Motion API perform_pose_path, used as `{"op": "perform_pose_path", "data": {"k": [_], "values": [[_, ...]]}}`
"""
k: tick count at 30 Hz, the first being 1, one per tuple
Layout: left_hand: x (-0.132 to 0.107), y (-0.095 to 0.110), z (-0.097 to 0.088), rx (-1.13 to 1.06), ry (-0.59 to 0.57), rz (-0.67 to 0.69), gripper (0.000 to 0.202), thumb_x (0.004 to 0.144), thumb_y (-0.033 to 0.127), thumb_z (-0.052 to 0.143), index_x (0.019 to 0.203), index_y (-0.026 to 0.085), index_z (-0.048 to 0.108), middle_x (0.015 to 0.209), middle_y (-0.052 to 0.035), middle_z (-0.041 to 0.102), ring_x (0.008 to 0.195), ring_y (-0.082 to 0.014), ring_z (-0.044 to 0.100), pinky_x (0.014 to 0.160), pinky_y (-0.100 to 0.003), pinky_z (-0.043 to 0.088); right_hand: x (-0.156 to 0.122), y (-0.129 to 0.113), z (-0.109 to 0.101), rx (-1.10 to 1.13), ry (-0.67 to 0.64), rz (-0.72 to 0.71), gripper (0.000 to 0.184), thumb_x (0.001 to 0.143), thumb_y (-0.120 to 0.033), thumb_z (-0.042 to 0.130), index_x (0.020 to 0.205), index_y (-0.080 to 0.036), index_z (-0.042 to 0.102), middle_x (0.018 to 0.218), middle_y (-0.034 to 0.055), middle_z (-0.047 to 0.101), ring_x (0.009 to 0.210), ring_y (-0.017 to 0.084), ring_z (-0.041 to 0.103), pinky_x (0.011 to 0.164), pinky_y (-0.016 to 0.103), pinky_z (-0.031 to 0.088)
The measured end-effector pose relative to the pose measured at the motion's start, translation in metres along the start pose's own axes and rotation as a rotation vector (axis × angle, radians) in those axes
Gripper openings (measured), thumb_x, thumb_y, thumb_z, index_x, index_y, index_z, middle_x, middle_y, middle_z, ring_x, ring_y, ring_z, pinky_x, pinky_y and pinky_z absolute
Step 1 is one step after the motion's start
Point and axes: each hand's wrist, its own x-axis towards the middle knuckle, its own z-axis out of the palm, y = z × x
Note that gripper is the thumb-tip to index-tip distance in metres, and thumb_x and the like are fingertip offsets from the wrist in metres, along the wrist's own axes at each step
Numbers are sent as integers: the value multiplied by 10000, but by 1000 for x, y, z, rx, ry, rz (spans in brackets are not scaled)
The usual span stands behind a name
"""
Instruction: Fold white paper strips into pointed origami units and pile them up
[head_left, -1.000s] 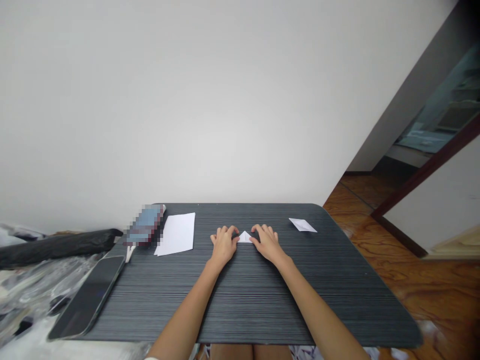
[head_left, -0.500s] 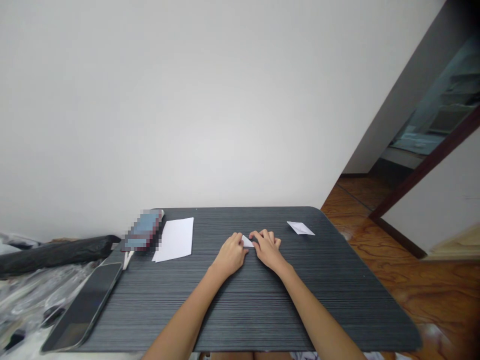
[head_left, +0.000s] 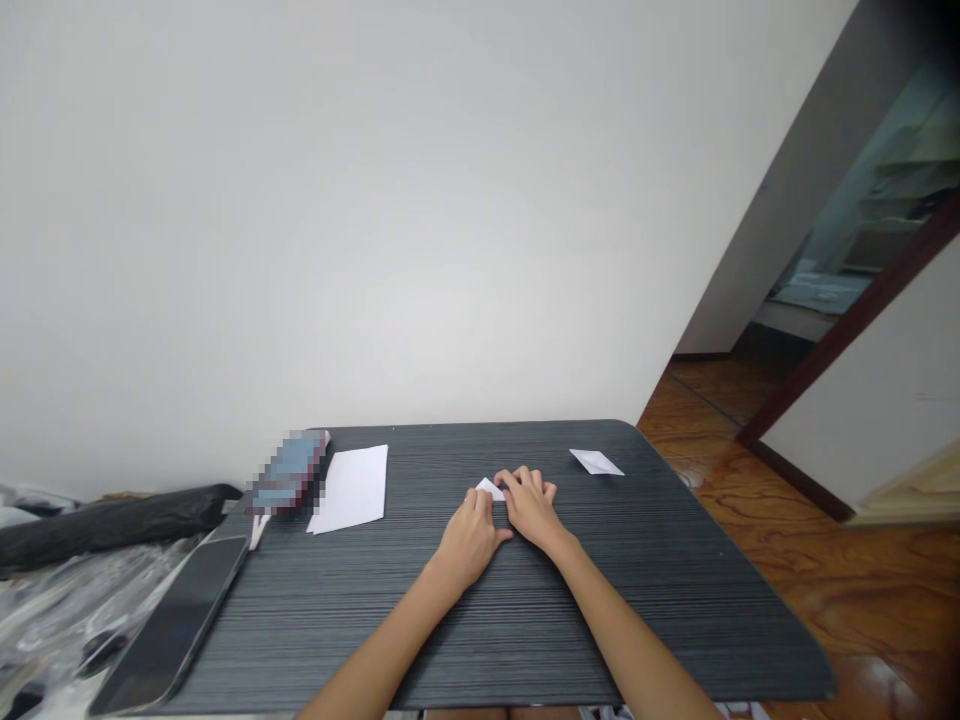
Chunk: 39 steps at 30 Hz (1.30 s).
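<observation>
1. Paper (head_left: 488, 488), folded small and white, is seen in the head view, lying mid-table between the 2 hands.
2. Left hand (head_left: 471, 535) has been brought round to the paper's near left edge over the last 0.5 s; its thumb is held out apart from the bent fingers, so no pinch is shown.
3. Right hand (head_left: 529, 508) has been kept at the right edge, fingers curled; whether the paper is clamped by it cannot be told.
4. By this shift, a fold or edge seems to be getting pressed flat on the dark table (head_left: 495, 640).
5. Folded piece (head_left: 597, 462) is left lying to the right, untouched; white sheets (head_left: 351, 490) are stacked to the left.
6. No brand, label or writing can be read; the object at far left (head_left: 291, 470) is pixelated.
</observation>
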Motion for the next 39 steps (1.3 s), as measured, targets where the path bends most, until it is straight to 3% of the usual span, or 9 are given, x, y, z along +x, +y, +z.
{"op": "perform_pose_path", "data": {"k": [5, 9, 13, 18, 25, 28, 32, 34, 39], "values": [[11, -5, -10, -59, -20, -43, 279, 786, 326, 445, 915, 105, 556, 924, -110, 486, 899, -236, 451, 776, -366, 371, 0, 2, 1, 3, 3, 6, 206, 771, -192, 404, 917, -301, 500, 893, 28, 468, 851, 191, 380, 694, 323, 234], [21, -26, -6, -331, -21, -77, 139, 770, 213, 468, 863, 150, 549, 972, -61, 454, 831, -149, 492, 781, -283, 399, -1, 4, -1, 32, 53, -24, 191, 783, -210, 392, 915, -284, 507, 871, 28, 483, 848, 189, 391, 693, 313, 239], [31, -44, 2, -465, -10, -81, 211, 719, 199, 536, 928, 165, 525, 945, -47, 476, 829, -150, 501, 781, -280, 406, 1, 5, -2, 73, 138, -30, 189, 809, -248, 363, 895, -262, 530, 859, 29, 509, 854, 187, 405, 711, 313, 244], [37, -52, 9, -478, 39, -96, 160, 739, 207, 505, 875, 154, 571, 858, -50, 510, 785, -156, 513, 754, -284, 413, 8, 8, 5, 167, 118, 30, 231, 819, -269, 338, 823, -251, 569, 834, 25, 548, 843, 186, 434, 715, 324, 258], [29, -59, 14, -481, 105, 34, 262, 802, 233, 415, 1031, 186, 534, 971, -65, 512, 851, -153, 515, 777, -286, 424, 17, 12, 18, 338, 136, 62, 209, 739, -250, 462, 914, -212, 570, 797, 35, 565, 806, 191, 474, 735, 347, 319], [29, -58, 12, -533, 207, -5, 270, 801, 260, 427, 1029, 178, 548, 945, -73, 539, 846, -156, 519, 767, -295, 431, 19, 7, 18, 531, 120, 50, 144, 707, -254, 500, 786, -188, 601, 772, 39, 581, 739, 176, 507, 724, 342, 360], [31, -52, 5, -657, 332, -81, 250, 782, 290, 470, 971, 183, 595, 890, -68, 584, 853, -167, 521, 786, -316, 424, 20, -6, 16, 1060, 55, 52, 188, 728, -314, 485, 791, -167, 584, 790, 49, 622, 743, 167, 563, 702, 301, 416], [32, -48, 1, -750, 331, -96, 249, 779, 298, 476, 961, 187, 605, 886, -67, 587, 818, -157, 533, 740, -292, 446, 20, -10, 13, 1210, 40, 108, 203, 714, -333, 509, 802, -163, 578, 810, 53, 633, 768, 174, 575, 701, 296, 426], [32, -46, 2, -943, 277, -125, 296, 741, 332, 520, 989, 191, 598, 906, -64, 557, 794, -147, 541, 600, -223, 485, 20, -10, 11, 1295, 53, 171, 206, 633, -308, 610, 768, -155, 582, 785, 53, 643, 770, 181, 590, 723, 305, 439]]}}
